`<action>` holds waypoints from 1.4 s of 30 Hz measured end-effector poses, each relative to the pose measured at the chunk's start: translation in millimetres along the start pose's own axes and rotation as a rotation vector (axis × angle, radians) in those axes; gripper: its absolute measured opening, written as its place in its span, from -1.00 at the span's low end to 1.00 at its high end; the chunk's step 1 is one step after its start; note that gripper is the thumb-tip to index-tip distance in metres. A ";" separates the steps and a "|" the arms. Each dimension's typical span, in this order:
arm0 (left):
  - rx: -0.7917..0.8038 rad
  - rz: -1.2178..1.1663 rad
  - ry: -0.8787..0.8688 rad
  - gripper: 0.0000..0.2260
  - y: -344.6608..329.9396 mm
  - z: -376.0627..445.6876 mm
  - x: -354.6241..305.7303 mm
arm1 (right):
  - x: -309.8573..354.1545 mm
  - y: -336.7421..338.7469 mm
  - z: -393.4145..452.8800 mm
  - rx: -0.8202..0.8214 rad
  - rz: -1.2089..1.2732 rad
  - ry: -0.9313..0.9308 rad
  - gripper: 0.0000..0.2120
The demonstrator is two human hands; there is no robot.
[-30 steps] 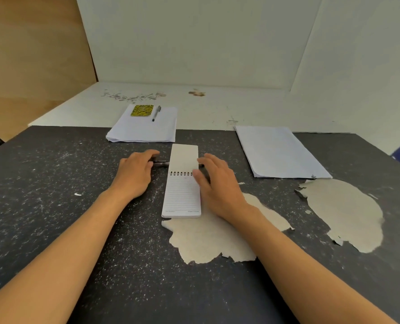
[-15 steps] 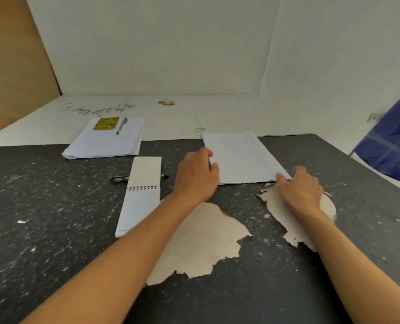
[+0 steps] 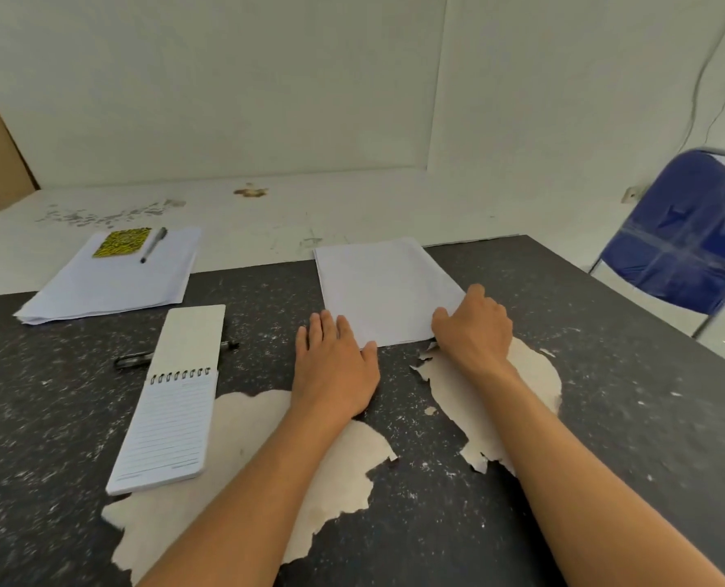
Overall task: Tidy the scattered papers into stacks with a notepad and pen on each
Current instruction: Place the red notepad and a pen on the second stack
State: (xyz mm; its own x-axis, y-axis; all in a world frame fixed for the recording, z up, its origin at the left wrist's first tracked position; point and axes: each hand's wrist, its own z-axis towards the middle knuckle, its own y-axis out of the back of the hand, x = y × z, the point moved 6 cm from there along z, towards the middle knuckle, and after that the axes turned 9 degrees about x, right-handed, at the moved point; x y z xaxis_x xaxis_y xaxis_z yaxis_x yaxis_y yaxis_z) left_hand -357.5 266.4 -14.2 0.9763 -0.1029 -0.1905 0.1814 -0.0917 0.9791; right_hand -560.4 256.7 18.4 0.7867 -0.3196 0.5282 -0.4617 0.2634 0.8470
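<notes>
Now white paper stack (image 3: pixel 384 290) squared, flat; both hands at near edge.

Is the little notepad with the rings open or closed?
Open. The spiral notepad has its cover flipped back past the rings, so a lined page faces up on the table.

The light was soft and even, bright enough, with no hard glare. My arms threw only faint shadows on the dark table (image 3: pixel 77 417). The wide lens bent the wall (image 3: pixel 225 99) and table edges outward. The chair (image 3: pixel 686 230) at the right edge looked smeared; the middle stayed fairly sharp.
</notes>
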 end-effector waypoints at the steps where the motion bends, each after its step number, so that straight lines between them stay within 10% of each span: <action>1: -0.004 0.002 0.000 -0.37 0.2 0.1 0.3 | 0.5 -1.4 1.2 0.005 -0.034 -0.021 -0.58; 8: -0.007 -0.003 -0.010 -0.37 -0.8 -0.5 0.1 | -4.2 -9.0 2.2 -0.010 0.024 0.002 -0.58; 18: -0.027 -0.093 -0.056 -0.35 3.0 -5.8 1.6 | -3.3 -6.7 -8.9 0.122 0.985 0.104 -0.62; 25: -0.246 -1.150 0.008 -0.45 35.9 -25.5 33.5 | 0.5 27.1 -27.2 0.109 1.443 0.085 -0.63; 30: -0.135 -1.583 -0.080 -0.52 73.1 -31.9 55.6 | 13.8 23.2 -71.9 0.303 1.431 0.128 -0.67; 34: -0.278 -1.511 0.102 -0.83 98.4 -48.7 88.8 | 20.4 14.3 -102.7 0.496 1.331 0.189 -0.55; 42: -0.134 -1.330 0.081 -0.78 98.6 -126.7 139.5 | 68.6 11.0 -132.4 0.736 1.177 0.165 -0.62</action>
State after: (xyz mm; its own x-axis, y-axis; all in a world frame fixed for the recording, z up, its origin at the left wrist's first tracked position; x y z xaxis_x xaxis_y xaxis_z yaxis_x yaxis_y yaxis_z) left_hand -188.5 368.5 64.8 0.0532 0.0472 -0.9975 0.9983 0.0217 0.0543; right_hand -457.3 358.1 56.1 -0.1938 -0.1246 0.9731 -0.9431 -0.2494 -0.2198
